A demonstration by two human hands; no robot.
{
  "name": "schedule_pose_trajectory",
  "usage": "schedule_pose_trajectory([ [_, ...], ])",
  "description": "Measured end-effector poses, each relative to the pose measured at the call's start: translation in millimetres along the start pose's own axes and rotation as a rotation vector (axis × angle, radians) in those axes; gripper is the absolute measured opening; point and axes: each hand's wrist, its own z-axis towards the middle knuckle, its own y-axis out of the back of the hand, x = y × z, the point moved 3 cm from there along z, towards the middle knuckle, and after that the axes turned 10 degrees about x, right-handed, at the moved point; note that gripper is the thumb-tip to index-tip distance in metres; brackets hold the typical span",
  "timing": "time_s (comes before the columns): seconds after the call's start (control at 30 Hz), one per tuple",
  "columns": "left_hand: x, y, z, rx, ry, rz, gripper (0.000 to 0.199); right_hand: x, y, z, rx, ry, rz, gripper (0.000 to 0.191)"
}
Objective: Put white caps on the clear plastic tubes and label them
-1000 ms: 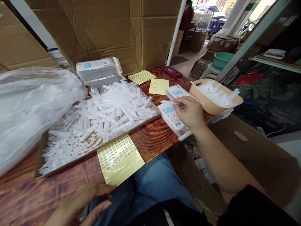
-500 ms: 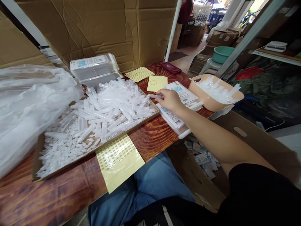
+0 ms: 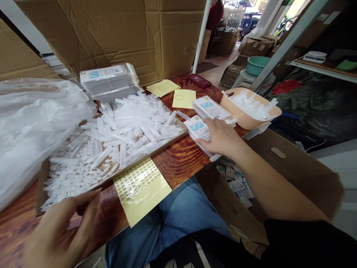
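My right hand [image 3: 221,136] is over the nearer stack of printed packets [image 3: 196,126], its thumb and fingers closed about the top packet's right part. A second stack of printed packets [image 3: 212,106] lies just behind it. One clear plastic tube [image 3: 182,115] rests past the tray's right corner, beside the nearer stack. My left hand [image 3: 65,227] is at the lower left, before the tray's front edge, fingers loosely curled and thumb near the index finger; nothing shows in it. The cardboard tray [image 3: 111,178] holds many clear tubes [image 3: 134,126] and small white pieces [image 3: 75,182].
A yellow sticker sheet [image 3: 142,193] overhangs the table's front edge. More yellow sheets [image 3: 184,98] and a dark red phone [image 3: 199,80] lie at the back. The peach basket [image 3: 251,117] holds white pieces. A plastic bag [image 3: 36,126] stands left; an open carton [image 3: 292,163] sits below right.
My right hand has let go of the clear tube and moved right and nearer, onto the printed packet. My left hand has come into view at the lower left.
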Motion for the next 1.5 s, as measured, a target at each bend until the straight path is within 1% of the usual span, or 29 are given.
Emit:
schedule_pose_trajectory([
  [0.07,-17.7,0.7,13.2,0.045,-0.120,0.083,0.014,-0.3,-7.3,-16.5,0.021,-0.062,-0.011,0.076],
  [0.1,-21.2,1.0,19.2,0.066,-0.156,0.118,0.015,0.6,-10.9,-22.3,0.029,-0.086,-0.013,0.078],
  [0.17,-17.4,0.8,29.2,0.114,-0.157,0.190,0.019,3.7,-17.1,-29.1,0.041,-0.124,-0.013,0.080],
  [0.3,7.1,-0.9,39.3,0.143,-0.027,0.362,0.027,8.9,-24.8,-31.9,0.003,-0.203,-0.011,0.074],
  [0.37,15.7,-2.6,40.2,0.149,0.059,0.378,0.030,9.4,-27.9,-31.5,-0.042,-0.243,0.004,0.069],
  [0.43,19.2,-5.0,40.0,0.173,0.130,0.374,0.031,8.8,-31.4,-31.0,-0.077,-0.274,0.029,0.068],
  [0.53,19.0,-7.3,39.8,0.189,0.181,0.381,0.032,6.8,-36.4,-30.8,-0.107,-0.300,0.071,0.069],
  [0.63,16.7,-6.7,41.5,0.172,0.201,0.370,0.030,4.1,-40.5,-31.3,-0.134,-0.312,0.105,0.067],
  [0.7,13.9,-6.0,43.1,0.198,0.239,0.357,0.030,2.3,-42.8,-31.9,-0.155,-0.313,0.120,0.067],
  [0.77,10.6,-5.2,44.3,0.238,0.298,0.341,0.031,0.8,-44.5,-32.6,-0.189,-0.312,0.129,0.067],
  [0.8,9.4,-4.4,44.6,0.241,0.332,0.336,0.030,0.2,-45.1,-32.9,-0.208,-0.310,0.133,0.066],
  [0.87,8.3,-2.9,44.3,0.215,0.370,0.329,0.028,-0.6,-46.3,-33.5,-0.237,-0.311,0.143,0.066],
  [0.97,10.3,-1.4,42.7,0.168,0.351,0.332,0.024,-0.7,-47.7,-33.9,-0.250,-0.315,0.158,0.065],
  [1.07,12.0,0.2,40.6,0.167,0.374,0.343,0.026,0.3,-47.5,-34.8,-0.261,-0.313,0.153,0.064],
  [1.2,3.9,3.5,40.2,0.204,0.441,0.322,0.027,1.4,-45.4,-35.9,-0.246,-0.306,0.133,0.064],
  [1.3,-1.0,5.3,40.1,0.207,0.504,0.308,0.026,0.7,-43.4,-36.1,-0.210,-0.299,0.125,0.065],
  [1.43,6.6,5.1,36.0,0.208,0.581,0.291,0.018,-2.3,-41.2,-36.7,-0.162,-0.294,0.116,0.066],
  [1.5,12.2,4.9,32.9,0.201,0.586,0.277,0.017,-4.2,-39.2,-37.7,-0.145,-0.276,0.110,0.065],
])
